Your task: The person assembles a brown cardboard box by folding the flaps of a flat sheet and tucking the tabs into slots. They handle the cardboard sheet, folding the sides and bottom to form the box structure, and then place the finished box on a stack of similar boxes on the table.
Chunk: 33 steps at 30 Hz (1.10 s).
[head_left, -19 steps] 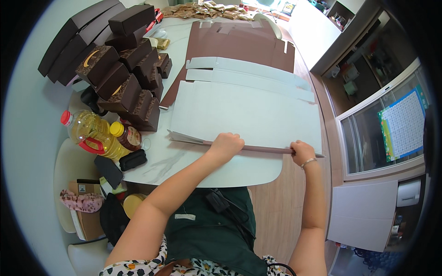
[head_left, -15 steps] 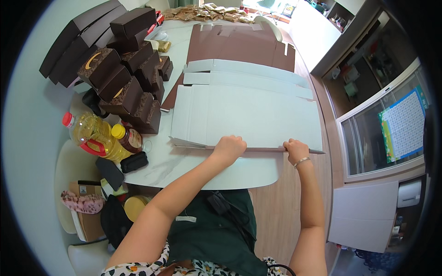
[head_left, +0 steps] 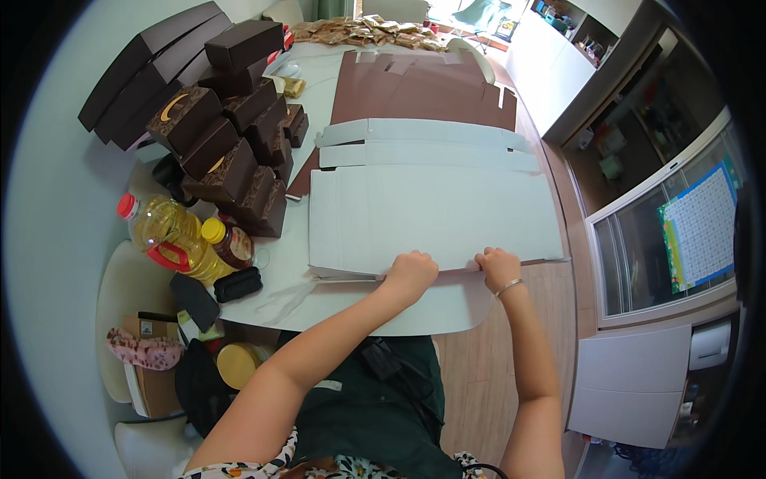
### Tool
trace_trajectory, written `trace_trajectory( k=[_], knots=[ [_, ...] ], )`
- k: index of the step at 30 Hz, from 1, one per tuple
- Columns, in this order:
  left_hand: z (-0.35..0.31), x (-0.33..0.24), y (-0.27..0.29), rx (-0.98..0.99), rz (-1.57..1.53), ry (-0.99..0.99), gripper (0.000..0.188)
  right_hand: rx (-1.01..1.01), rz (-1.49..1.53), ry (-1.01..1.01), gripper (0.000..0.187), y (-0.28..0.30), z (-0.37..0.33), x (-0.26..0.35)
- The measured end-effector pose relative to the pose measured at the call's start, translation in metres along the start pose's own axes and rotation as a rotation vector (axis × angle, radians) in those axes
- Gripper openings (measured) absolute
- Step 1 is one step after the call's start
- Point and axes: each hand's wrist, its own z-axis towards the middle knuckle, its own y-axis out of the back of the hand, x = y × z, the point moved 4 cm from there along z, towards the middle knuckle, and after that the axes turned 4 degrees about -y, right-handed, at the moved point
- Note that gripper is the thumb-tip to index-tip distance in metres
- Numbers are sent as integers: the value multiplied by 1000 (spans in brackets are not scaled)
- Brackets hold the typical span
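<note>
A wide sheet of cardboard (head_left: 435,211), white on the face turned up and cut with flaps along its far side, lies across the table in front of me. My left hand (head_left: 412,275) is closed on its near edge, left of the edge's right part. A short way to the right, my right hand (head_left: 498,270) grips the same edge, fingers curled over the top. What the fingertips do beneath the edge is hidden. Farther back, brown cardboard sheets (head_left: 415,92) lie flat, partly covered by the white one.
Dark brown boxes (head_left: 231,168) are stacked at the left. Near them stand an oil bottle (head_left: 171,231), a yellow-lidded jar (head_left: 231,243) and a black case (head_left: 238,283). Several gold packets (head_left: 367,32) cover the table's far end. The table's rounded front edge (head_left: 447,323) is close to me.
My right hand has slid left along the near edge, closer to my left hand. The brown strip seen along that edge between my hands no longer shows. The whole view has shifted slightly.
</note>
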Motion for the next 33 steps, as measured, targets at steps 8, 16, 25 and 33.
trace_trajectory(
  k=[8, 16, 25, 33],
  knots=[
    [-11, -14, 21, 101, -109, 5, 11, -119, -60, -49, 14, 9, -4, -40],
    [19, -36, 10, 97, -328, 34, 10, -1096, 498, -380, 47, 27, -34, -40],
    [63, -88, 25, 386, -471, -22, 23, -551, 1995, -957, 48, -46, -32, -16],
    [67, 108, 47, -408, 106, 586, 75, -501, 2019, -824, 46, -64, -39, -45]
  ],
)
